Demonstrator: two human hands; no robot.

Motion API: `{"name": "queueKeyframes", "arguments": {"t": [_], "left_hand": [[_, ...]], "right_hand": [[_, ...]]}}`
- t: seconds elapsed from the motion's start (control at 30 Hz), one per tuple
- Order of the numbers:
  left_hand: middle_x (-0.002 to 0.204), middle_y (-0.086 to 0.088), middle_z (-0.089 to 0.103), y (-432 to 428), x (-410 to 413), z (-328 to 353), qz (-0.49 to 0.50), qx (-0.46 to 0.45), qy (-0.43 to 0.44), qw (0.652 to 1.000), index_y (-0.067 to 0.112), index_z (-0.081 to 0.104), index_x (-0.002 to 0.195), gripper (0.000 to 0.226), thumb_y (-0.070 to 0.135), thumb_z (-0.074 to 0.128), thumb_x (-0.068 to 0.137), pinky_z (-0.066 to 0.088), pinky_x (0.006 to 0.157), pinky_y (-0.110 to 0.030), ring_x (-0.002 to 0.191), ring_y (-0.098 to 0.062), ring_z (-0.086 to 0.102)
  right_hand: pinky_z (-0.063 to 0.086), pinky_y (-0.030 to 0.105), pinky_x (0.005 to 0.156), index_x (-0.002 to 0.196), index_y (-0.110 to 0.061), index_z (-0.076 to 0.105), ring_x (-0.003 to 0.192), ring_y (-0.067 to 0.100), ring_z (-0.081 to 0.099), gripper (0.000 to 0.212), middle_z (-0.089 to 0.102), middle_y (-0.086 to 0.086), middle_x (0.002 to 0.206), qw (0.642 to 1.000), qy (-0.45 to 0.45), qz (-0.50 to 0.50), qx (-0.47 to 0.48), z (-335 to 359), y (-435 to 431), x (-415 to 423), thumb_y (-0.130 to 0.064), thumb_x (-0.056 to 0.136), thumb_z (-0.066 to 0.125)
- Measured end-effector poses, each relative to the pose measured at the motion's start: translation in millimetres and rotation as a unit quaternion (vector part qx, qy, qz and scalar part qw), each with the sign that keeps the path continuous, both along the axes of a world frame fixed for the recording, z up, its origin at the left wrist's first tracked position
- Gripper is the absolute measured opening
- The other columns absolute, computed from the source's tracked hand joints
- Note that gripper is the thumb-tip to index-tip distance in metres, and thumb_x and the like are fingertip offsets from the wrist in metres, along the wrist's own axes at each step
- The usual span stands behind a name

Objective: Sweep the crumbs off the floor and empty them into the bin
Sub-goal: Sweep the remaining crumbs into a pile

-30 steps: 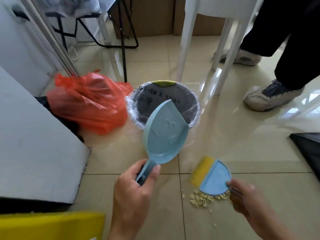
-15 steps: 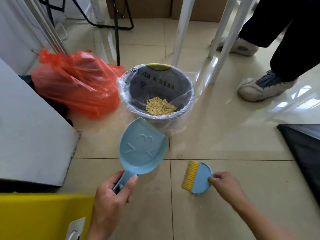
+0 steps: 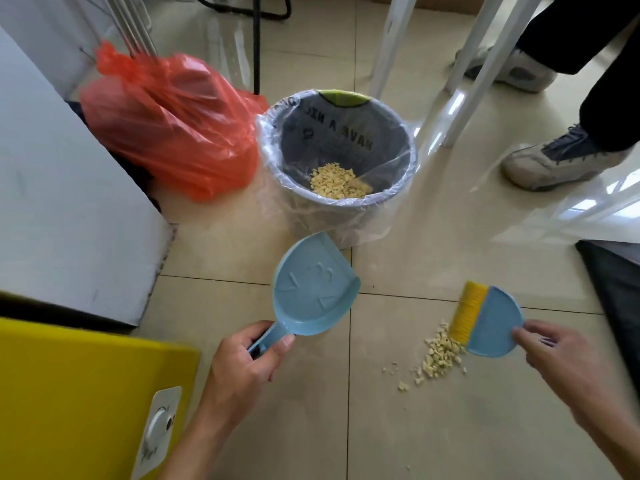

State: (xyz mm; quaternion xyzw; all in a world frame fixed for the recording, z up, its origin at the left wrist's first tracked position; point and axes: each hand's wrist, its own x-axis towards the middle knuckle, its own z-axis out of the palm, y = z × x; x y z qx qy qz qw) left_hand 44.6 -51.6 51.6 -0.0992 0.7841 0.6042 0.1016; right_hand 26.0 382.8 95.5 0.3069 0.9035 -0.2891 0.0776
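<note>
Your left hand point(image 3: 242, 362) is curled around the handle of the blue dustpan point(image 3: 311, 289), thumb laid over the top, and your right hand point(image 3: 561, 362) pinches the rounded back of the small blue brush point(image 3: 491, 320) with its fingertips. Around you lies the beige tiled floor point(image 3: 398, 438). An orange plastic bag point(image 3: 173, 126) slumps at the left, touching the bin point(image 3: 411, 157), which stands lined with clear plastic and has a heap of yellow crumbs at its bottom. The dustpan's mouth points toward the bin, just short of it; you cannot tell whether the pan touches the tiles. The brush's yellow bristles meet the top of the loose crumbs point(image 3: 438, 358) on the floor, well to the right of the pan, with a few stray bits scattered beside the pile.
</note>
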Motion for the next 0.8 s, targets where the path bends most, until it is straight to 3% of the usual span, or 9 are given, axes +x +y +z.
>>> {"name": "queueKeyframes", "arguments": {"t": [0.07,0.23,0.33,0.43,0.5,0.57,0.6,0.7,0.8], "left_hand": [[0.051,0.005,0.045,3.2,5.9,-6.4,-0.01,0.006,-0.024,1.0,0.014,0.061,0.069,0.032,0.039,0.072,0.086,0.033,0.046,-0.025,0.047,-0.011,0.04],[0.052,0.006,0.046,21.9,21.7,-25.7,-0.067,0.009,-0.107,0.992,0.008,0.072,0.081,0.027,0.032,0.076,0.09,0.035,0.047,-0.023,0.045,-0.008,0.039],[0.052,0.007,0.048,32.5,29.3,-33.5,-0.096,-0.005,-0.129,0.987,0.018,0.073,0.079,0.019,0.031,0.075,0.091,0.037,0.047,-0.021,0.046,-0.006,0.041],[0.05,0.007,0.049,38.6,32.7,-34.7,-0.098,-0.009,-0.136,0.986,0.03,0.078,0.084,0.008,0.032,0.075,0.091,0.037,0.045,-0.016,0.044,-0.005,0.042],[0.048,0.007,0.049,39.6,32.6,-34.7,-0.093,-0.013,-0.139,0.986,0.027,0.078,0.084,0.009,0.032,0.075,0.091,0.037,0.044,-0.016,0.042,-0.005,0.042],[0.047,0.006,0.048,38.3,31.9,-34.6,-0.089,-0.024,-0.143,0.985,0.017,0.075,0.082,0.016,0.03,0.076,0.092,0.036,0.045,-0.018,0.042,-0.006,0.041],[0.047,0.006,0.048,37.1,31.7,-34.8,-0.085,-0.028,-0.144,0.985,0.012,0.074,0.082,0.02,0.029,0.076,0.092,0.036,0.046,-0.019,0.042,-0.006,0.04],[0.048,0.006,0.048,32.7,33.0,-34.4,-0.078,-0.033,-0.145,0.986,0.005,0.075,0.088,0.024,0.028,0.075,0.093,0.037,0.045,-0.017,0.042,-0.006,0.041],[0.047,0.005,0.047,26.6,34.9,-34.1,-0.069,-0.033,-0.141,0.987,0.001,0.074,0.09,0.027,0.028,0.074,0.094,0.036,0.044,-0.015,0.042,-0.007,0.04]], "right_hand": [[0.056,0.035,0.062,0.105,-0.032,0.079,0.07,0.019,0.069,0.021,0.076,0.001,0.08,0.996,0.018,0.031,0.082,7.4,8.1,-10.9,-0.031,0.088,0.067],[0.052,0.031,0.055,0.078,-0.024,0.068,0.06,0.029,0.062,0.029,0.061,0.001,0.061,0.935,-0.082,0.173,0.3,-2.0,10.8,-18.3,-0.041,0.093,0.051],[0.049,0.032,0.061,0.094,-0.022,0.065,0.077,0.03,0.07,0.027,0.067,0.002,0.08,0.898,-0.107,0.253,0.343,-28.0,-12.7,-5.4,-0.038,0.1,0.044],[0.045,0.032,0.06,0.11,-0.026,0.062,0.084,0.026,0.072,0.021,0.071,0.003,0.092,0.866,-0.117,0.349,0.338,-44.7,-51.7,14.4,-0.035,0.101,0.046],[0.037,0.031,0.049,0.103,-0.021,0.067,0.067,0.028,0.071,0.015,0.071,0.006,0.076,0.852,-0.133,0.388,0.326,-42.9,-77.3,32.3,-0.028,0.09,0.065],[0.024,0.029,0.042,0.087,-0.017,0.072,0.046,0.027,0.064,0.025,0.064,0.006,0.055,0.85,-0.117,0.407,0.315,-41.3,-93.7,51.0,-0.024,0.069,0.086],[0.022,0.03,0.043,0.087,-0.018,0.071,0.046,0.027,0.063,0.027,0.062,0.006,0.054,0.844,-0.119,0.419,0.313,-41.2,-98.8,60.8,-0.024,0.067,0.087],[0.032,0.036,0.049,0.104,-0.023,0.063,0.066,0.028,0.067,0.017,0.066,0.004,0.07,0.834,-0.117,0.45,0.298,-39.4,-105.8,90.4,-0.028,0.089,0.067],[0.024,0.03,0.039,0.09,-0.026,0.072,0.044,0.022,0.059,0.028,0.057,-0.001,0.05,0.844,-0.1,0.438,0.293,-24.6,-98.1,104.2,-0.027,0.067,0.088]]}}
